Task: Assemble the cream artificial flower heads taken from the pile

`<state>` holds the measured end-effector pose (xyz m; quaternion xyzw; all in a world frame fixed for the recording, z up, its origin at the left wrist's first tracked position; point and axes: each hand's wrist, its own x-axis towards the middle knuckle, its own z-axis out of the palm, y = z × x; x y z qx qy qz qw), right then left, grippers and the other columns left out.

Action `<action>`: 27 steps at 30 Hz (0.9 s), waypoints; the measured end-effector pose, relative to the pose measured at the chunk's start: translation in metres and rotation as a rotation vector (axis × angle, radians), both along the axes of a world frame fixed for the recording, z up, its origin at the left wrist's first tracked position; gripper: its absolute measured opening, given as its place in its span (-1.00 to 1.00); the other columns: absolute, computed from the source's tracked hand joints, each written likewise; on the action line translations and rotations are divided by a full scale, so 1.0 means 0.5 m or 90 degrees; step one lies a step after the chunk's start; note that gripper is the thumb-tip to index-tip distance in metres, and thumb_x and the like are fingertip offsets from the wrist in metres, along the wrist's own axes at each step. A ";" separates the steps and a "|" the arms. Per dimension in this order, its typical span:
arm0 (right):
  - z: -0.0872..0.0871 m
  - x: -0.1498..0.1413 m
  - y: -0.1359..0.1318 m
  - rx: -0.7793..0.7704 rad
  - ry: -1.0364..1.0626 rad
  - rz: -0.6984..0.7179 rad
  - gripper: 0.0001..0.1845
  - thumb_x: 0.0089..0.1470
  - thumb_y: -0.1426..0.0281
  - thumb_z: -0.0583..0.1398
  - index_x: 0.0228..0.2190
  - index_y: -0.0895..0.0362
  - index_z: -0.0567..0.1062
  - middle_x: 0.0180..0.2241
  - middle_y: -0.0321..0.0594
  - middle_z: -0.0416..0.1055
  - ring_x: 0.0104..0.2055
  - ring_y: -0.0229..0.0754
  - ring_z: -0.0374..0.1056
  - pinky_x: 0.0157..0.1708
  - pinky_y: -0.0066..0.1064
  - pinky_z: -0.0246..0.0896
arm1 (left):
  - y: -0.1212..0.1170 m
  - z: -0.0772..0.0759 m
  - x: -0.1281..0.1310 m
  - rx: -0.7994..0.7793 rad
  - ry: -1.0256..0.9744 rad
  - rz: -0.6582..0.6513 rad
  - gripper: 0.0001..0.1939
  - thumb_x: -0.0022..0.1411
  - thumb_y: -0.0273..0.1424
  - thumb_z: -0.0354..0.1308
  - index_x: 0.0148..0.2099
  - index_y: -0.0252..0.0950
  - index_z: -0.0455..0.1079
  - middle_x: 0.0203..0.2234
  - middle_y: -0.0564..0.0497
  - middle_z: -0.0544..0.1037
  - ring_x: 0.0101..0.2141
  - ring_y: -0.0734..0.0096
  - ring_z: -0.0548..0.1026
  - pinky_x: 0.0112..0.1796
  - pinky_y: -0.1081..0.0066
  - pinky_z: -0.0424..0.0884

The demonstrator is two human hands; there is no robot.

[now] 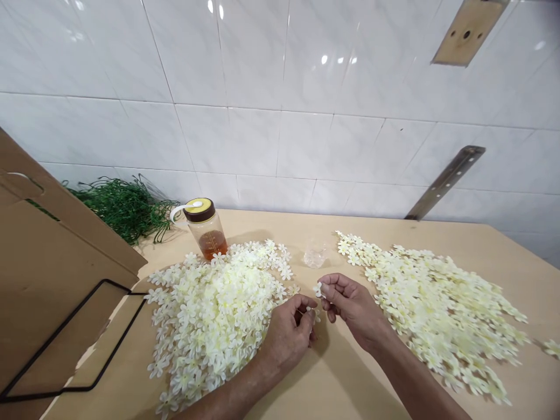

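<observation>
Between two piles of artificial flowers, both my hands are raised over the table. My right hand (350,303) pinches a small white artificial flower (318,289) between thumb and fingertips. Close beside it, my left hand (292,326) has its thumb and fingers closed, and white petals show just past its fingertips. To the left lies a thick heap of white flowers (214,315). A flatter spread of cream-yellow flowers (437,303) covers the table on the right. Just beyond my hands sits a small clear plastic piece (315,255).
A bottle (205,227) with amber liquid and a yellow-brown lid stands behind the left heap. Green artificial stems (125,207) lie at the back left. A cardboard box (48,268) and a black wire frame (91,338) take up the left edge. A metal bracket (446,182) leans against the tiled wall.
</observation>
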<state>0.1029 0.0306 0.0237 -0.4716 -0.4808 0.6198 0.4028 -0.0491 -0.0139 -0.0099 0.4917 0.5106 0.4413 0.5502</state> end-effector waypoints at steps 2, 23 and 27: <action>0.023 -0.019 0.002 0.044 -0.063 0.009 -0.68 0.01 0.16 0.30 -0.32 0.15 0.48 -0.58 -0.32 0.39 -0.56 -0.30 0.27 -0.54 -0.44 0.25 | 0.000 0.001 0.000 -0.006 -0.004 -0.002 -0.81 0.23 -0.35 0.04 -0.18 -0.29 0.42 -0.63 0.07 0.47 -0.62 0.44 0.44 -0.57 0.49 0.36; -0.015 -0.004 -0.015 0.281 -0.463 0.094 -0.83 0.10 0.29 0.19 -0.36 0.05 0.59 -0.39 -0.23 0.54 -0.37 -0.14 0.44 -0.36 -0.38 0.30 | 0.015 -0.037 0.001 0.012 -0.129 0.062 -0.68 0.16 -0.45 0.12 -0.01 -0.34 0.36 -0.33 -0.08 0.55 -0.40 0.35 0.56 -0.28 0.30 0.54; -0.018 0.001 -0.012 0.299 -0.474 0.089 -0.82 0.09 0.28 0.21 -0.33 0.03 0.61 -0.39 -0.24 0.55 -0.36 -0.13 0.45 -0.34 -0.36 0.29 | 0.014 -0.041 0.000 0.020 -0.123 0.072 -0.71 0.17 -0.45 0.12 -0.03 -0.34 0.36 -0.36 -0.05 0.53 -0.40 0.35 0.56 -0.28 0.32 0.55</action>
